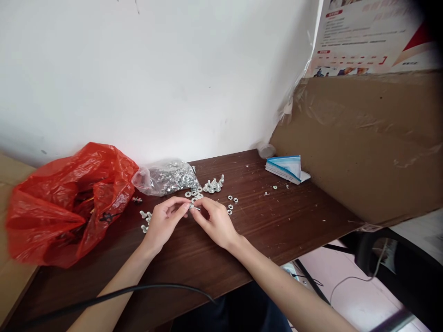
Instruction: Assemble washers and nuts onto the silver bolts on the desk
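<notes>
My left hand (168,221) and my right hand (217,222) meet above the dark table, fingertips pinched together on a small metal bolt (193,207). Much of the bolt is covered by the fingers; whether a washer or nut sits on it I cannot tell. Just beyond the fingertips lie several flat washers (188,194). A cluster of bolts (213,185) stands behind them, shanks up. To the right of my right hand are several hex nuts (236,200). More bolts (143,228) lie left of my left hand.
A red plastic bag (41,207) stands open at the left. A clear bag of hardware (169,179) lies by the wall. Back right, a blue-and-white box (285,168) rests near the cardboard panel (363,143). A black cable (138,288) crosses the foreground.
</notes>
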Available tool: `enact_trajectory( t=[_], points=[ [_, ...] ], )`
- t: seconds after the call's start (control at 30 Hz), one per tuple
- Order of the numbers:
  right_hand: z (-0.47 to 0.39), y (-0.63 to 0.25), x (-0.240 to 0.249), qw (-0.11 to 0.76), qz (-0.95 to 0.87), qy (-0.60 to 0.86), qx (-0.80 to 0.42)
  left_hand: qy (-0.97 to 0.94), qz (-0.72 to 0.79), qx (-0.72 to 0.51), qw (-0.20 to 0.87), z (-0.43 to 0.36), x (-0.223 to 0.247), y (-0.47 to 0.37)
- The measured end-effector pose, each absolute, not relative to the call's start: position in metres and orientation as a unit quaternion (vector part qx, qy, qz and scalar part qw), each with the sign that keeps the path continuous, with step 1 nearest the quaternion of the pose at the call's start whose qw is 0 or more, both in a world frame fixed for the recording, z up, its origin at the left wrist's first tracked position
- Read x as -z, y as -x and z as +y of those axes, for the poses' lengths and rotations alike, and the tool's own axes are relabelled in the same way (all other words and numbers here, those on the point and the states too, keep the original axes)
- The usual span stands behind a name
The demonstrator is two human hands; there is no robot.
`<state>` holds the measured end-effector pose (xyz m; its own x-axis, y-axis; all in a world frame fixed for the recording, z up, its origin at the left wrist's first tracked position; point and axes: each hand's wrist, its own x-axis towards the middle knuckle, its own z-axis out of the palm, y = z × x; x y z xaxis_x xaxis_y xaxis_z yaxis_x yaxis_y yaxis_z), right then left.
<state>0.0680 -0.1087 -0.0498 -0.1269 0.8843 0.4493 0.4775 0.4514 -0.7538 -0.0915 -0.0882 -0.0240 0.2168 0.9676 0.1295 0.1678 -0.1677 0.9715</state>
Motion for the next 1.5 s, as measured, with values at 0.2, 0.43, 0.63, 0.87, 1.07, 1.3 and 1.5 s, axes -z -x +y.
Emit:
enact_trajectory(
  t=[0.2, 0.43, 0.63, 0.87, 1.07, 1.3, 1.5],
  points=[
    [-0.108, -0.068, 0.051, 0.454, -0.723, 0.468, -0.229, -0.666, 0.401, -0.469, 0.419, -0.089, 0.023, 0.091],
    [-0.109, -0.069, 0.05, 0.446, -0.727, 0.468, -0.232, -0.645, 0.451, -0.435, 0.437, -0.089, 0.024, 0.091],
    [-0.111, -0.069, 0.05, 0.432, -0.732, 0.469, -0.242, -0.685, 0.408, -0.454, 0.398, -0.09, 0.027, 0.092],
    [-0.109, -0.07, 0.05, 0.464, -0.711, 0.478, -0.226, -0.633, 0.413, -0.474, 0.452, -0.092, 0.026, 0.088],
    [-0.103, -0.079, 0.049, 0.5, -0.679, 0.508, -0.176, -0.609, 0.446, -0.425, 0.5, -0.092, 0.027, 0.086],
    [-0.088, -0.105, 0.047, 0.587, -0.554, 0.568, -0.164, -0.628, 0.461, -0.393, 0.488, -0.09, 0.03, 0.087],
    [-0.066, -0.133, 0.056, 0.564, -0.528, 0.612, -0.167, -0.634, 0.458, -0.384, 0.49, -0.088, 0.032, 0.09]
  ],
)
